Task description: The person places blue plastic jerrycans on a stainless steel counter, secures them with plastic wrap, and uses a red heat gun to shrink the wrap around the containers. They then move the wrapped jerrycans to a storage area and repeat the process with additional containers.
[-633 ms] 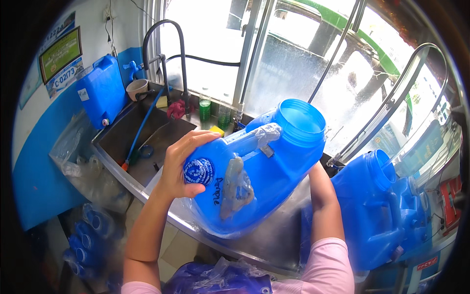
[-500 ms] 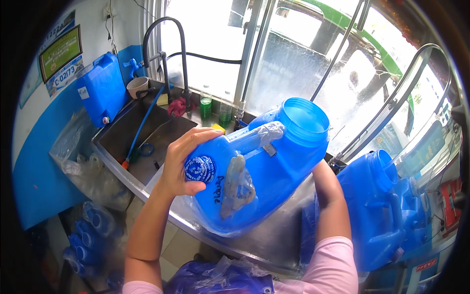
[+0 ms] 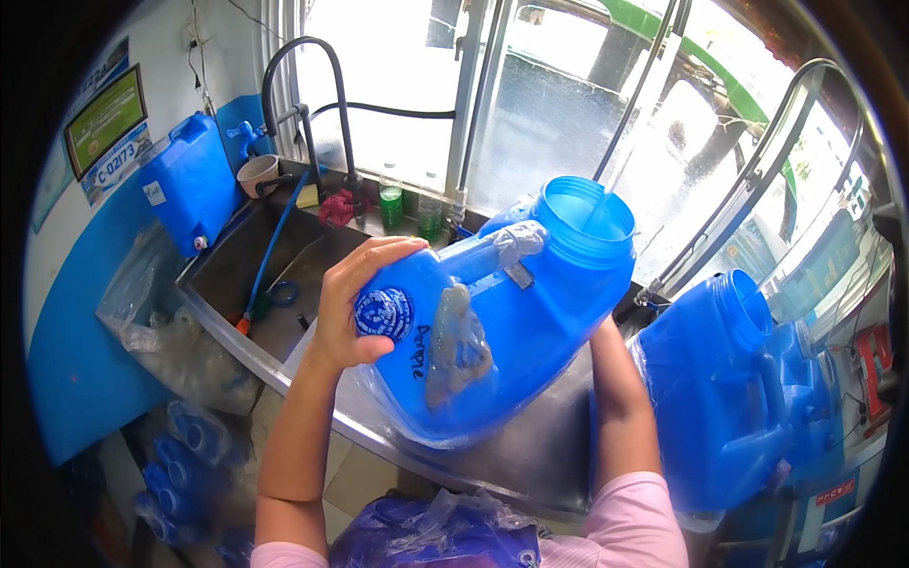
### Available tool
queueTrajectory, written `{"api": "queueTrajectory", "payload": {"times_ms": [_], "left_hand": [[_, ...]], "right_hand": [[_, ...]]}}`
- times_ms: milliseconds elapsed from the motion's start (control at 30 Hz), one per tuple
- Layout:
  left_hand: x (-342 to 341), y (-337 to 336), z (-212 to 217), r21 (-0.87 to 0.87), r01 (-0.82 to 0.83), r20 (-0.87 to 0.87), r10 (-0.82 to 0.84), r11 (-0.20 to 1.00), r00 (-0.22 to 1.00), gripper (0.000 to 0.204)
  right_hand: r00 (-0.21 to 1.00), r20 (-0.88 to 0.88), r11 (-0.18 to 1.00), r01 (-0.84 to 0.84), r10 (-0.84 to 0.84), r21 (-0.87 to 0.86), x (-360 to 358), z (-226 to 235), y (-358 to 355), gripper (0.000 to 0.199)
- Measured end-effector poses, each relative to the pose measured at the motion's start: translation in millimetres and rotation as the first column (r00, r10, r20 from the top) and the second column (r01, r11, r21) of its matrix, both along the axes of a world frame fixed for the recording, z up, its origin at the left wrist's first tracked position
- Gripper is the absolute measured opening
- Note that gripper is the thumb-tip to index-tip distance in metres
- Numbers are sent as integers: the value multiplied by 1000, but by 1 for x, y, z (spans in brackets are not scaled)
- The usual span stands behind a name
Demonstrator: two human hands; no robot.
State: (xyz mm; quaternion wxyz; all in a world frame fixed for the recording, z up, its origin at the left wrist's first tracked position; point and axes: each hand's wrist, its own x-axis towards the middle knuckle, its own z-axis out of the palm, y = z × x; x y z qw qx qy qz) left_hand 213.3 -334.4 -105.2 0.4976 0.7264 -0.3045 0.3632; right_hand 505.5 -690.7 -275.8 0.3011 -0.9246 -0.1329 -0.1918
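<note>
A large blue plastic water jug (image 3: 530,327) is held tilted over the steel counter, its wide uncapped mouth (image 3: 585,222) facing up and away. A pale clear streak, like falling water, reaches into that mouth. My left hand (image 3: 346,298) is closed on the jug's near left end, thumb and fingers around a small blue cap (image 3: 385,313). Clear tape wraps the jug's handle (image 3: 521,242), and a greyish patch (image 3: 456,346) sticks to its side. My right hand (image 3: 603,339) reaches behind the jug's right side; the jug hides its fingers.
At the right stands another uncapped blue jug (image 3: 705,398), with a further one (image 3: 800,379) behind. A steel sink (image 3: 213,275) with a black arched faucet (image 3: 308,43) lies left. Beside it stands a blue container (image 3: 189,185). Green bottles (image 3: 390,201) line the window; blue caps or bottles (image 3: 180,473) sit lower left.
A clear streak now enters the jug's mouth, where none showed before. The jug's mouth sits slightly more upright and the view has shifted a little. My left hand keeps its hold.
</note>
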Motion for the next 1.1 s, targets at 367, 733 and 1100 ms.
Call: {"api": "queueTrajectory", "payload": {"times_ms": [367,733,1100], "left_hand": [[-3,-12,-2,-53,-41,-35,39,998,999,98],[-5,-15,-3,-99,-40,-74,33,994,997,103],[-11,-15,1,-116,-62,-192,39,991,981,121]], "right_hand": [[1000,17,997,2,-3,72,-28,-10,4,41],[1000,9,996,11,-12,85,-32,-10,3,41],[1000,7,995,0,-1,95,-35,-13,9,40]]}}
